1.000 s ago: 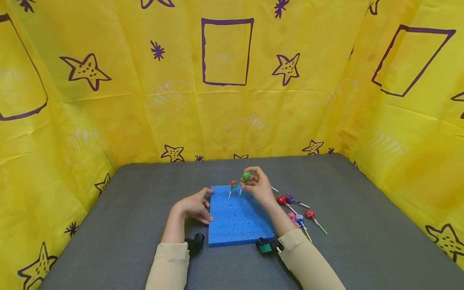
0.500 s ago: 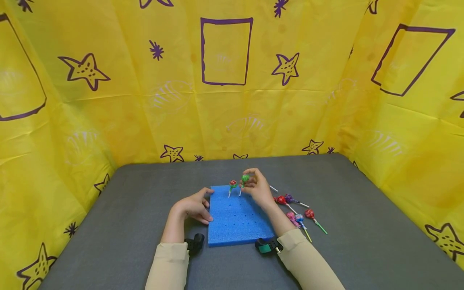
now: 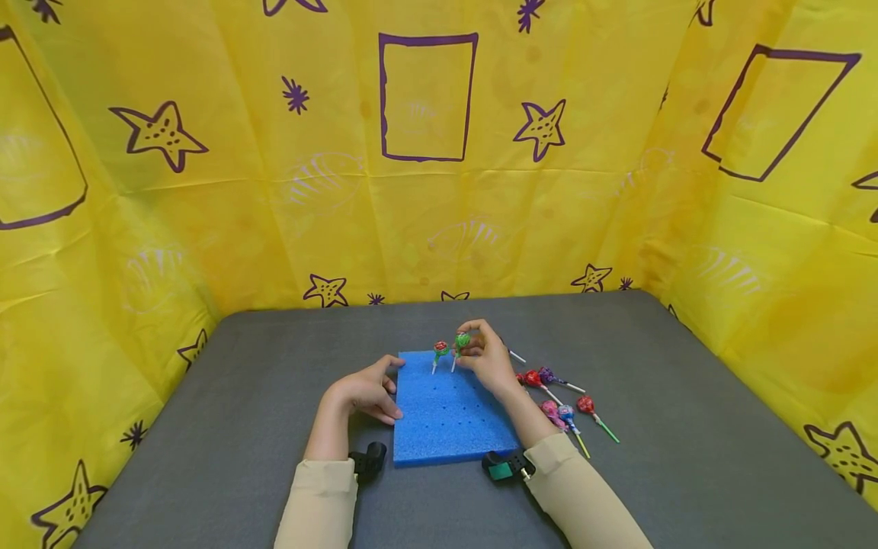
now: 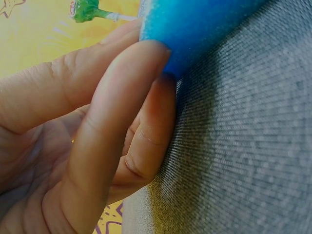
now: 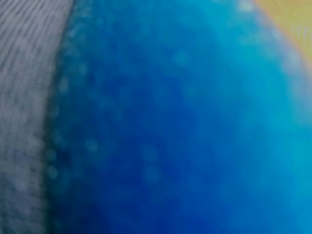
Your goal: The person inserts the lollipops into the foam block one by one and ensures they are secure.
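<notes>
A blue foam board (image 3: 446, 415) with small holes lies on the table. A red-and-green lollipop (image 3: 440, 348) stands in it near the far edge, stick down; it also shows in the left wrist view as a green lollipop (image 4: 85, 9). My right hand (image 3: 485, 358) pinches a green lollipop (image 3: 463, 340) beside it, white stick pointing down at the board. Whether the stick tip is in a hole I cannot tell. My left hand (image 3: 366, 389) rests its thumb and fingertips against the board's left edge. Blurred blue foam (image 5: 170, 122) fills the right wrist view; the right hand is not seen there.
Right of the board lie several loose lollipops: a red one with a green stick (image 3: 586, 405), a purple one (image 3: 546, 375), a blue one (image 3: 565, 413) and a pink one (image 3: 551, 409). Yellow patterned cloth (image 3: 425, 229) surrounds the grey table (image 3: 686, 427).
My right hand has moved slightly left and lower with the green lollipop, closer to the standing one. The left hand and the board have stayed put.
</notes>
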{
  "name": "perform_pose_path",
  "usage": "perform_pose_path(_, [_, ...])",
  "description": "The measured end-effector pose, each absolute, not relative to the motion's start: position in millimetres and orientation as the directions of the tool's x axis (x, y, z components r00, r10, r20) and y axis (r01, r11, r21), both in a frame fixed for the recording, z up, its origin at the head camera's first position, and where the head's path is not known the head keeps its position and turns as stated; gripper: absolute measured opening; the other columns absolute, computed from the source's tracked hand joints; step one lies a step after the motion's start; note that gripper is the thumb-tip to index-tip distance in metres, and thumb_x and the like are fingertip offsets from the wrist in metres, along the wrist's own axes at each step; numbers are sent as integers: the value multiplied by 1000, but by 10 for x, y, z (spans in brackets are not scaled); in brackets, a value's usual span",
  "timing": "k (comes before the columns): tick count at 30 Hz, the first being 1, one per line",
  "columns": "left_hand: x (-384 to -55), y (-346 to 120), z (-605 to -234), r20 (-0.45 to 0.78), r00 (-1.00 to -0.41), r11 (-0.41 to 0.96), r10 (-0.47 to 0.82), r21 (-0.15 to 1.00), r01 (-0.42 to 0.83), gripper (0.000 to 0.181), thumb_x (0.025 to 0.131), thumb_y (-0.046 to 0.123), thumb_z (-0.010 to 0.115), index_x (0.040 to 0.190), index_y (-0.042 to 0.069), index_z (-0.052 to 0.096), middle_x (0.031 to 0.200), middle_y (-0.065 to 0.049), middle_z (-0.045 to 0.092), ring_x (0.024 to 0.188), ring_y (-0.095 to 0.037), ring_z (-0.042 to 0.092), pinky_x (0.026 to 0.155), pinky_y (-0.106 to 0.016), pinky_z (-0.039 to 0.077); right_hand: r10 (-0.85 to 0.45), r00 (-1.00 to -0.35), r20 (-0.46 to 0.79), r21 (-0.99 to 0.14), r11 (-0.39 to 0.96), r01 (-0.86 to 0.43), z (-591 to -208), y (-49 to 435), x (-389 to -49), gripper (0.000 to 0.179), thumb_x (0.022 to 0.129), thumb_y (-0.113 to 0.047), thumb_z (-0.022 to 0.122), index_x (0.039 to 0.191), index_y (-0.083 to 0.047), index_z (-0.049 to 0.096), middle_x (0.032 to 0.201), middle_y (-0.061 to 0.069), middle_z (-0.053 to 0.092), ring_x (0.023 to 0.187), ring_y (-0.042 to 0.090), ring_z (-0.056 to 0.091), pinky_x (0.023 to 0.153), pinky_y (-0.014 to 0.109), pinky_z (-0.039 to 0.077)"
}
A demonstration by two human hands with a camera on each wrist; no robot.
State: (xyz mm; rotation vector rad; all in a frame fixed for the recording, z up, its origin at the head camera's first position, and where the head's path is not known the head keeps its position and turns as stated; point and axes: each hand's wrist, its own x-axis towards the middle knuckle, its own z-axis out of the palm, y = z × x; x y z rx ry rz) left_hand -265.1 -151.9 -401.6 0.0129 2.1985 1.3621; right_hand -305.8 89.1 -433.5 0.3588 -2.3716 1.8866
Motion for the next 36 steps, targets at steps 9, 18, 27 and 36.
perform_pose_path(9, [-2648, -1522, -4016, -435, -850, 481, 295, 837, -262, 94, 77, -14, 73, 153, 15, 25, 109, -15, 44, 72, -21, 69, 64, -32, 64, -131, -963, 237, -924, 277, -265, -4345, 887, -3060, 49, 78, 17, 70, 117, -9, 56, 106, 21, 70, 91, 28, 69, 77, 32, 61])
perform_pose_path(18, [-2647, -1519, -4018, -435, -852, 484, 292, 835, -261, 94, 78, -13, 73, 153, 16, 25, 111, -17, 45, 73, -21, 70, 64, -33, 64, -138, -967, 213, -923, 296, -246, -4357, 886, -3055, 47, 77, 17, 70, 115, -10, 58, 102, 20, 70, 87, 25, 69, 76, 33, 62])
perform_pose_path(27, [-2639, -1517, -4017, -432, -852, 480, 295, 838, -259, 94, 78, -14, 73, 153, 15, 25, 111, -16, 44, 73, -21, 70, 64, -33, 64, -160, -968, 195, -922, 307, -236, -4357, 888, -3045, 46, 78, 16, 70, 115, -11, 60, 102, 20, 70, 89, 26, 69, 76, 33, 61])
perform_pose_path(36, [-2640, -1518, -4017, -429, -855, 480, 291, 839, -258, 93, 78, -14, 73, 153, 15, 25, 110, -16, 44, 73, -21, 70, 64, -32, 64, -175, -963, 206, -916, 311, -253, -4360, 888, -3052, 46, 77, 15, 72, 114, -10, 60, 99, 19, 71, 86, 23, 68, 73, 30, 59])
